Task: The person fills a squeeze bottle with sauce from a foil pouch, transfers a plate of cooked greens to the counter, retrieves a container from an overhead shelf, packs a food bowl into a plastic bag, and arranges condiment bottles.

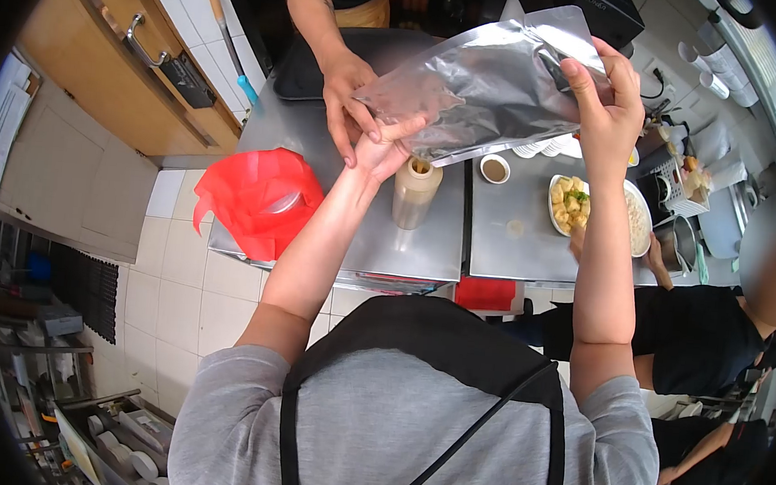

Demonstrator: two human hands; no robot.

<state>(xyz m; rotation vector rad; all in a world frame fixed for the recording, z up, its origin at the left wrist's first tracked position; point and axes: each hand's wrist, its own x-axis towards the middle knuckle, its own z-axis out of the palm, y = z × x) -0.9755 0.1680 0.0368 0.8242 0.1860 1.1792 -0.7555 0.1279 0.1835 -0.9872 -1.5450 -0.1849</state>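
A silver foil bag (501,78) is stretched tilted above the steel counter. My right hand (611,100) grips its upper right end, thumb in front. At its lower left end is my left hand (386,151), closed on the bag with some fingers hidden. A co-worker's hand (349,103) reaches in from the far side and touches the bag's left corner, close against my left hand. Directly below stands a clear squeeze bottle (415,199) with its top uncapped and brownish contents inside.
A red bag (264,198) lies on the counter's left side. To the right are a small cup of brown sauce (495,169), a dish of yellow chunks (566,202) and a bowl of pale food (636,221). A co-worker in black (686,330) stands at the right.
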